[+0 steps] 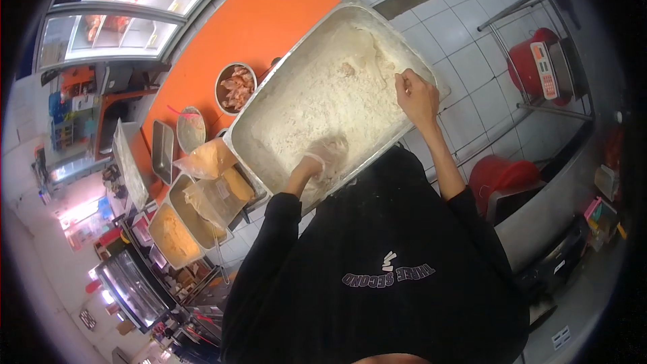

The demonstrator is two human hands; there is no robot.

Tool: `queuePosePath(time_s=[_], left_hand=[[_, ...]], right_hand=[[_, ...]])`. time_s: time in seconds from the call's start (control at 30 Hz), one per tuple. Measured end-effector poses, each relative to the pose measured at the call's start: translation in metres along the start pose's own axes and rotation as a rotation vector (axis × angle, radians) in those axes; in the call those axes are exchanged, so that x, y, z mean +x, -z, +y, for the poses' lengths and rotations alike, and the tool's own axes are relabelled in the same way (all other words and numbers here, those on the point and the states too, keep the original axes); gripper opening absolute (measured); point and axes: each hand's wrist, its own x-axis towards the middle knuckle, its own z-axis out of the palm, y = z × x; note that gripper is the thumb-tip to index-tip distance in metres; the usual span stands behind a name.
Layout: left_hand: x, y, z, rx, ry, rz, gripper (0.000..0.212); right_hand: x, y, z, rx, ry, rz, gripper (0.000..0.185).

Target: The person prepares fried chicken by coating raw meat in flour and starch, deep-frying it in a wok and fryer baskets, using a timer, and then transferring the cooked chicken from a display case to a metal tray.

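Observation:
A large metal tub (283, 63) of pale flour-like powder lies before me, with small lumps in the powder. My left hand (327, 154), in a clear plastic glove, is down in the powder near the tub's near side; its fingers are blurred and partly covered. Over the right side of the tub is my right hand (417, 93), ungloved, its fingers curled; whether they hold anything is hidden. A smoother, translucent-looking patch (366, 48) shows in the powder towards the far end. Left of the tub stands a round metal bowl (236, 89) of raw meat pieces, apparently chicken.
An orange tabletop (242, 20) holds a small bowl (191, 130) and an empty metal pan (163, 151). Nearer me are bags of orange-yellow crumbs (215, 159) and a metal container of crumbs (174, 235). A digital scale (546, 71) and red stool (503, 177) stand right.

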Motion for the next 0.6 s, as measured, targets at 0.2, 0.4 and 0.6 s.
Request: queuePosePath(time_s=[0.2,0.4,0.6], left_hand=[[-0.045,0.033,-0.001,-0.012,-0.025,0.517,0.043],[-0.051,0.019,0.02,0.187,0.01,0.335,0.053],[-0.022,-0.018,-0.021,0.085,-0.219,0.188,0.05]], right_hand=[[0.0,-0.001,0.004,-0.012,-0.012,-0.026,0.022],[-0.001,0.001,0.001,0.003,-0.023,-0.035,0.022],[-0.001,0.001,-0.001,-0.01,-0.02,-0.022,0.022]])
